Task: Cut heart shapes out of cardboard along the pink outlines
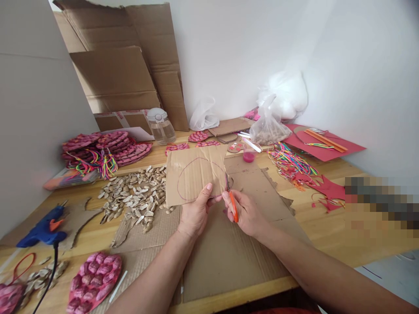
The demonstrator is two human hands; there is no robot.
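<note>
My left hand grips a square piece of cardboard by its lower edge, thumb on top. A rounded outline is drawn on the cardboard in dark ink. My right hand is closed around orange-handled scissors, whose blades meet the cardboard's right edge near the drawn line. Below both hands lies a large flat cardboard sheet. A heap of peanut shells spreads to the left of the held piece.
A blue glue gun with a black cord lies at left, near a pink shell-covered piece. Farther back stand a water bottle and stacked pink pieces. Colourful cords and red paper lie at right.
</note>
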